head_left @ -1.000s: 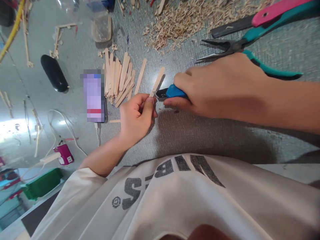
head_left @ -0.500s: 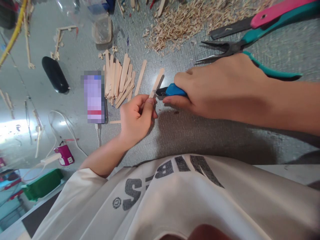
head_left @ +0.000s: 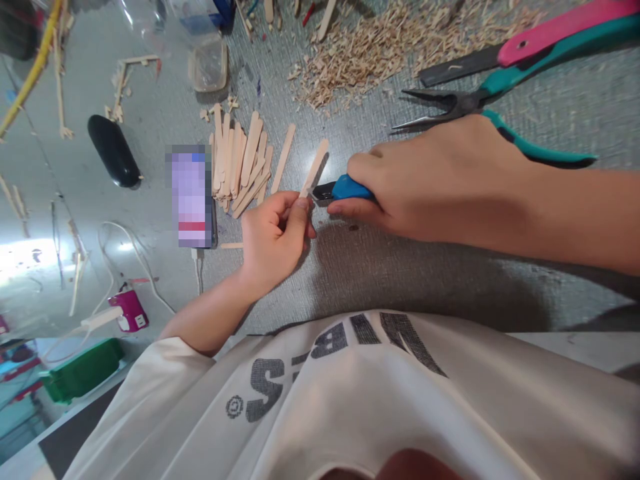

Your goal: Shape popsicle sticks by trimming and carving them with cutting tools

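My left hand (head_left: 274, 235) pinches the near end of a flat wooden craft stick (head_left: 316, 165), which points away across the grey table (head_left: 380, 267). My right hand (head_left: 440, 180) is closed around a blue-handled cutter (head_left: 340, 190), whose dark tip meets the stick right beside my left fingertips. A loose stick (head_left: 283, 157) and a pile of several sticks (head_left: 240, 163) lie just left of the one I hold.
Teal-handled long-nose pliers (head_left: 480, 100) and a pink-handled tool (head_left: 545, 30) lie beyond my right hand. Wood shavings (head_left: 370, 53) spread at the back. A phone (head_left: 193, 200), a black oval case (head_left: 114, 151), a clear tub (head_left: 209, 65) and a pink plug (head_left: 129, 310) sit left.
Both hands keep their grip and stay almost still; the cutter tip has shifted a little along the stick. The view has tilted slightly.
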Demonstrator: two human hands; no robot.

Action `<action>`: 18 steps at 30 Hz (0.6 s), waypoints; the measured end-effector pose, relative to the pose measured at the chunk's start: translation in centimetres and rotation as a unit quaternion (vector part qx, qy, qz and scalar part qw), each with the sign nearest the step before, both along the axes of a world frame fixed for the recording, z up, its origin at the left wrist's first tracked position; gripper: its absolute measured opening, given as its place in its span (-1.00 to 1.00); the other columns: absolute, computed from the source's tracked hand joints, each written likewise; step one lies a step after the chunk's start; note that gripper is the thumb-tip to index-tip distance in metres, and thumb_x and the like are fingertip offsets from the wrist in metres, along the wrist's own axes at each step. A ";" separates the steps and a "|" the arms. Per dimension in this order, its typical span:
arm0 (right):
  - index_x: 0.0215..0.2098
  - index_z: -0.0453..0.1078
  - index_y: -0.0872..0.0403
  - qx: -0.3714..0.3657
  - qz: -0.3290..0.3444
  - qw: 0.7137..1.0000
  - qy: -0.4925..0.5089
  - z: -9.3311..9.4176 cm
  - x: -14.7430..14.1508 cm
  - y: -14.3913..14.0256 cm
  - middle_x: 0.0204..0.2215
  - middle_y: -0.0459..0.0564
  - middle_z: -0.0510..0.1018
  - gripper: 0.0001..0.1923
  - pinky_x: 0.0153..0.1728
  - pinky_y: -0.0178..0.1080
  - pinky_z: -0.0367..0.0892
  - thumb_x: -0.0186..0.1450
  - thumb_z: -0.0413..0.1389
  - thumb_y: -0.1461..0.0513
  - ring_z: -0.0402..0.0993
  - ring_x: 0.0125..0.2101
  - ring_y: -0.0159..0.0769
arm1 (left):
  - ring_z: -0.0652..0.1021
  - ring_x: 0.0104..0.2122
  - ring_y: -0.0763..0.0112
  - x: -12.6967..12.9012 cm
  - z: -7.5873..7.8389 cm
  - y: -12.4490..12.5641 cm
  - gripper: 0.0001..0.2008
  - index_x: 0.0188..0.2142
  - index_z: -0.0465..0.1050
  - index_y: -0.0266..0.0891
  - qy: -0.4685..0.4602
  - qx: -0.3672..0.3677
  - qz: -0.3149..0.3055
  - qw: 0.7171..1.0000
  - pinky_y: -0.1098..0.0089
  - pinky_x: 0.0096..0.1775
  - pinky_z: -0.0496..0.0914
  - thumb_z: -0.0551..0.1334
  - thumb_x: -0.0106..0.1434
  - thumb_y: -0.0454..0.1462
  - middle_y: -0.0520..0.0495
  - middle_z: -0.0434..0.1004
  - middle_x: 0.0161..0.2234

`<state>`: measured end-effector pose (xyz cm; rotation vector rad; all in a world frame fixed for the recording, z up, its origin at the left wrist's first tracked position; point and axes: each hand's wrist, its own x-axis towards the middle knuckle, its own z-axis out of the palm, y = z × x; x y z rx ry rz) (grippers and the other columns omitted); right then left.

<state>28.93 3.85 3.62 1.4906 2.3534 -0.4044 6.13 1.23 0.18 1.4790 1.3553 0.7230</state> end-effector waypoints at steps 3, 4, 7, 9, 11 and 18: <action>0.03 0.42 0.01 -0.012 -0.020 1.000 -0.008 0.4 -0.1 0.0 -0.13 0.25 0.70 -0.29 -0.44 -0.13 0.15 0.57 -0.32 -0.28 0.67 -0.24 0.17 | 0.50 -0.62 0.56 0.0 0.0 0.0 -0.66 -0.30 0.57 -0.22 0.011 0.029 -0.006 1.000 0.53 -0.53 0.37 0.27 0.55 -0.06 0.07 0.58 -0.56; 0.02 0.41 0.01 -0.020 -0.026 0.999 -0.006 0.4 -0.1 0.1 -0.13 0.25 0.70 -0.29 -0.44 -0.13 0.12 0.56 -0.31 -0.29 0.67 -0.24 0.17 | 0.50 -0.62 0.56 0.0 0.1 0.0 -0.66 -0.31 0.57 -0.21 0.011 0.031 -0.007 0.999 0.53 -0.53 0.37 0.27 0.54 -0.07 0.07 0.58 -0.56; -0.01 0.39 0.02 -0.029 -0.066 0.996 0.050 0.3 0.1 0.2 -0.21 0.27 0.65 -0.31 -0.40 -0.13 0.03 0.55 -0.25 -0.31 0.62 -0.27 0.14 | 0.47 -0.66 0.57 0.1 0.2 0.0 -0.67 -0.32 0.56 -0.21 0.007 0.007 0.000 1.000 0.53 -0.56 0.35 0.28 0.54 -0.08 0.08 0.57 -0.57; -0.07 0.36 0.03 -0.031 -0.104 0.989 0.102 -0.2 0.4 0.3 -0.30 0.24 0.58 -0.36 -0.38 -0.12 -0.05 0.54 -0.19 -0.30 0.56 -0.32 0.06 | 0.46 -0.68 0.57 0.2 0.4 0.1 -0.69 -0.29 0.57 -0.21 0.004 -0.012 0.013 1.000 0.53 -0.59 0.34 0.30 0.52 -0.08 0.08 0.57 -0.58; -0.18 0.29 0.02 -0.030 -0.120 0.983 0.139 -0.7 0.6 0.3 -0.38 0.15 0.49 -0.41 -0.37 -0.13 -0.12 0.52 -0.10 -0.29 0.47 -0.38 -0.05 | 0.46 -0.68 0.55 0.2 0.5 0.1 -0.69 -0.26 0.58 -0.21 0.001 -0.027 0.023 0.999 0.52 -0.61 0.34 0.32 0.50 -0.04 0.07 0.57 -0.59; -0.39 0.11 -0.01 -0.098 -0.143 0.940 0.293 1.2 0.6 0.3 -0.57 -0.07 0.33 -0.56 -0.36 -0.13 -0.09 0.60 -0.04 -0.03 0.25 -0.50 -0.27 | 0.47 -0.67 0.55 0.2 0.4 0.2 -0.66 -0.25 0.55 -0.20 -0.002 -0.029 0.019 0.999 0.51 -0.59 0.34 0.28 0.52 0.00 0.06 0.58 -0.56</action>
